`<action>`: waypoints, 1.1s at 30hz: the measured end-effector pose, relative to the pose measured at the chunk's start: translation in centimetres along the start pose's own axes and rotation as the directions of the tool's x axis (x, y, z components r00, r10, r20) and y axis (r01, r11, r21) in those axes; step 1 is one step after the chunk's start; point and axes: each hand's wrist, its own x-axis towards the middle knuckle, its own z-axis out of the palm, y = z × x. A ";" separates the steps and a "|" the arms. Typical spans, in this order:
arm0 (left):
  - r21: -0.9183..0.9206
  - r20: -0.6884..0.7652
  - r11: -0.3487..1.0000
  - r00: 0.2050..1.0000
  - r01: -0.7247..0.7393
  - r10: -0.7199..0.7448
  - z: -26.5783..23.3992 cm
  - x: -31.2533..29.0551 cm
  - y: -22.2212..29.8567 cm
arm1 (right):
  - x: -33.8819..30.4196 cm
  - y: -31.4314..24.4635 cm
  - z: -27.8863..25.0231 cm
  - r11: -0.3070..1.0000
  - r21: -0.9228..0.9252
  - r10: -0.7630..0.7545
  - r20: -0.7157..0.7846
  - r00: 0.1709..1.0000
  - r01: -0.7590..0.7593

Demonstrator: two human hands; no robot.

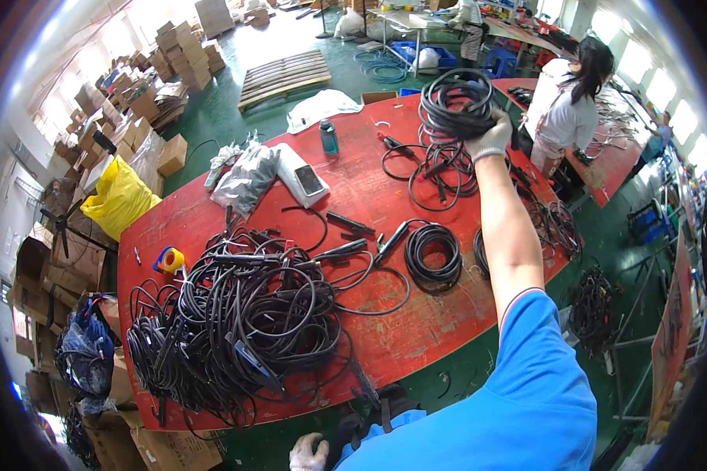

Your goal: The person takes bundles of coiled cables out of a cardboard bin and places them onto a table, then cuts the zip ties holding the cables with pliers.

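My right hand [491, 135], in a white work glove, is stretched far over the red table. Its fingers are wrapped round a thick coil of black cable [457, 106], lifted at the far right side. Below it lie more black cables with clamps [440, 169]. My left hand [309, 453], also gloved, hangs low at the bottom edge, off the table; its fingers are loosely bent and apart, with nothing seen in them. A big tangled heap of black cables [243, 314] covers the near left of the table. A neat cable coil [434, 257] with an electrode holder [390, 245] lies mid-table.
On the red table [385, 337] are a teal bottle [328, 136], a phone [309, 180] on a white packet, grey plastic bags [247, 179] and a yellow tape roll [170, 260]. A co-worker [562, 110] stands at the right. Cardboard boxes [184, 55] and a pallet [284, 77] stand beyond.
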 end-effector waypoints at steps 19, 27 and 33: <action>-0.027 0.030 0.982 0.982 0.189 -0.188 2.9 -8.2 -10.1 | -33.8 14.7 -14.0 0.635 -0.736 -0.146 -0.414 0.899 -0.235; 0.053 -0.031 0.995 0.996 0.082 -0.080 4.1 -15.7 -21.5 | -64.0 18.9 -0.3 0.401 -0.915 0.188 0.043 0.981 -0.036; -0.013 -0.115 0.994 0.987 0.111 -0.112 3.6 -23.0 -28.0 | -78.0 23.3 10.3 0.160 -0.925 0.938 0.252 0.240 0.344</action>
